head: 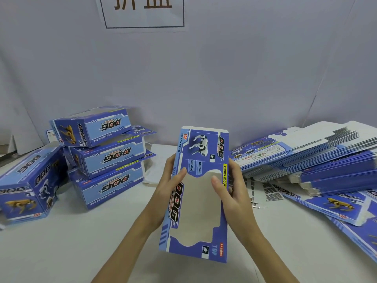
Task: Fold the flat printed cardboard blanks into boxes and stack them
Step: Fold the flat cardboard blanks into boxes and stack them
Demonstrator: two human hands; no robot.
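Flat blank [195, 193] was held upright over the table [81, 252], centre near. Left hand [165, 193] gripped its left edge, thumb on the front; right hand [230, 193] gripped the right edge, thumb across the window cutout. Risk: squeezing off the creases could buckle the thin window frame. Folded stack [106, 152], far left, sat skewed and might topple. Unfolded blanks [318, 158] lay right.
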